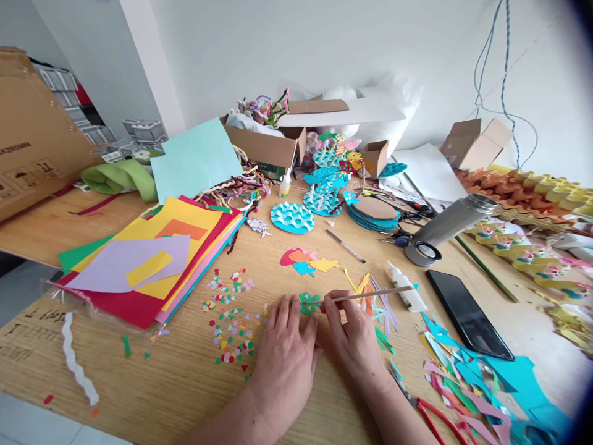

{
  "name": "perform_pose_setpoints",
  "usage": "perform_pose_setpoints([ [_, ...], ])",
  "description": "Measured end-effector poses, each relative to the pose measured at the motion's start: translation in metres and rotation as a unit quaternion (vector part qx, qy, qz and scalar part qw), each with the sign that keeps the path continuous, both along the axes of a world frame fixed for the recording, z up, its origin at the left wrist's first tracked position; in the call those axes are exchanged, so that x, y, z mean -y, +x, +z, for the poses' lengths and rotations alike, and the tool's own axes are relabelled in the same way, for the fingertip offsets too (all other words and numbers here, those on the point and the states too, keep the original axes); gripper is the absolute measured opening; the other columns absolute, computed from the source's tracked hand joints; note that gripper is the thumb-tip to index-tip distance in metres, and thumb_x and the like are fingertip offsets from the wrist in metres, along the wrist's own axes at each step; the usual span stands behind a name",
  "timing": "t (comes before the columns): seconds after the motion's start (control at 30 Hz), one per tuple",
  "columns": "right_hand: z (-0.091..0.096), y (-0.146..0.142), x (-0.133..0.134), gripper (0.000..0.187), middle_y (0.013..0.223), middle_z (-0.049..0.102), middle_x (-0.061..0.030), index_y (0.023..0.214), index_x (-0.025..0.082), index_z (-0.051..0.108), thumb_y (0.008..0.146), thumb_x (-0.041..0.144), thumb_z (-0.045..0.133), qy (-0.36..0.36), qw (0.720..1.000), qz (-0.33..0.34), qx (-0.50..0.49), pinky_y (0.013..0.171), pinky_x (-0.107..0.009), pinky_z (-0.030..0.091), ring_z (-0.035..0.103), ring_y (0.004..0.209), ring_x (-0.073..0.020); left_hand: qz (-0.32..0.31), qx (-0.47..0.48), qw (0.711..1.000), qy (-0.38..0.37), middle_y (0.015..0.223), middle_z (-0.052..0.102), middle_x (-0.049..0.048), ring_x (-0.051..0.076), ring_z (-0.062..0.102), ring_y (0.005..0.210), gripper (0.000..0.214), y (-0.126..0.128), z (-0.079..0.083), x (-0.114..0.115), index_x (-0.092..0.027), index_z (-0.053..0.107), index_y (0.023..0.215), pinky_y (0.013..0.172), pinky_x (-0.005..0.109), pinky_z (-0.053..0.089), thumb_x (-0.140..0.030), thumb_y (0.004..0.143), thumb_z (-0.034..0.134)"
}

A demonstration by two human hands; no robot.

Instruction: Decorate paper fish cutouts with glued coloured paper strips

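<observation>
My left hand (pixel 283 355) lies flat on the wooden table (pixel 185 371), fingers stretched out, fingertips pressing the edge of a small green paper fish (pixel 308 303). My right hand (pixel 353 339) is closed in a pinch around a thin wooden stick (pixel 370 294), whose tip touches the green fish. Just left of my hands lies a scatter of small coloured paper bits (pixel 230 315). Further back lie finished paper fish (pixel 306 261) in red, orange, blue and yellow.
A stack of coloured paper sheets (pixel 157 259) lies at left. A glue bottle (pixel 407 289), a black phone (pixel 467 312), a steel flask (pixel 451 225), a pen (pixel 345 245), blue wave discs (pixel 291 217), red-handled scissors (pixel 430 414), paper scraps (pixel 467 377) and cardboard boxes (pixel 269 145) surround the work spot.
</observation>
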State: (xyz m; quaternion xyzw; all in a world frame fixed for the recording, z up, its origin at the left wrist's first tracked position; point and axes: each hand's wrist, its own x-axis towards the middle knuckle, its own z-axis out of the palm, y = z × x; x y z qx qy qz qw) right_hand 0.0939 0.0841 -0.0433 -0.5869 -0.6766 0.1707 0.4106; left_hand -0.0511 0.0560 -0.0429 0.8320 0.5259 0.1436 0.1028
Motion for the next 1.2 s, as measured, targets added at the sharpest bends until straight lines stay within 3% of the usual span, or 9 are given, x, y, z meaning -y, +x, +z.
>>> perform_pose_setpoints([
  [0.53, -0.001, 0.001, 0.003, 0.013, 0.078, 0.061, -0.0019, 0.087, 0.021, 0.051, 0.094, 0.028, 0.043, 0.024, 1.000, -0.006, -0.002, 0.056, -0.024, 0.046, 0.059, 0.066, -0.0138, 0.001, -0.011, 1.000, 0.008, 0.141, 0.043, 0.0166, 0.035, 0.035, 0.132, 0.040, 0.000, 0.001, 0.000, -0.020, 0.055, 0.126, 0.107, 0.053, 0.031, -0.034, 0.088, 0.051],
  [0.77, 0.012, 0.005, 0.001, 0.016, 0.075, 0.055, -0.0013, 0.079, 0.021, 0.050, 0.093, 0.025, 0.042, 0.114, 0.990, -0.075, 0.030, 0.068, -0.030, 0.043, 0.054, 0.071, -0.0163, -0.001, -0.010, 1.000, 0.014, 0.141, 0.043, 0.0173, 0.035, 0.035, 0.132, 0.042, 0.000, 0.001, 0.000, -0.021, 0.055, 0.126, 0.107, 0.053, 0.031, -0.037, 0.088, 0.052],
  [0.93, 0.008, 0.005, -0.006, 0.015, 0.084, 0.061, -0.0051, 0.092, 0.020, 0.052, 0.094, 0.025, 0.037, 0.033, 0.997, -0.052, 0.048, 0.069, -0.030, 0.045, 0.058, 0.079, -0.0185, 0.003, -0.003, 1.000, 0.021, 0.139, 0.044, 0.0174, 0.034, 0.037, 0.131, 0.039, -0.001, 0.001, -0.001, -0.020, 0.057, 0.124, 0.106, 0.053, 0.031, -0.035, 0.088, 0.051],
  [1.2, 0.013, 0.004, -0.004, 0.024, 0.087, 0.068, -0.0075, 0.097, 0.019, 0.055, 0.094, 0.023, 0.032, -0.012, 0.993, -0.070, 0.093, 0.063, -0.028, 0.043, 0.064, 0.078, -0.0201, -0.001, 0.013, 0.999, 0.034, 0.138, 0.044, 0.0163, 0.033, 0.036, 0.130, 0.036, -0.001, -0.002, 0.000, -0.021, 0.058, 0.122, 0.106, 0.053, 0.031, -0.033, 0.089, 0.050],
])
